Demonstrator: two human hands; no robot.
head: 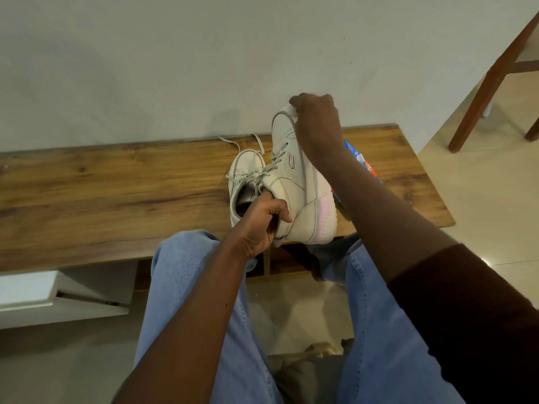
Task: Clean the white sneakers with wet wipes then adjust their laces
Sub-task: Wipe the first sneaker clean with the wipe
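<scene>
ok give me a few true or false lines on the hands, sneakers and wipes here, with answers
1. The left hand grips the held sneaker at its heel opening. True.
2. The right hand holds a wipe at that sneaker's toe. True.
3. Both sneakers are held. False: the second sneaker lies on the bench.
4. The wipes pack is on the floor. False: it lies on the bench, under the right arm.

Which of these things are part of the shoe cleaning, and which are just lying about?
Part of the job: raised sneaker, gripped by the left hand; wet wipe, pinched at its toe by the right hand; second sneaker on the wooden table; blue packet, probably wipes.
Just lying about: wooden chair; bag on the floor.
</scene>
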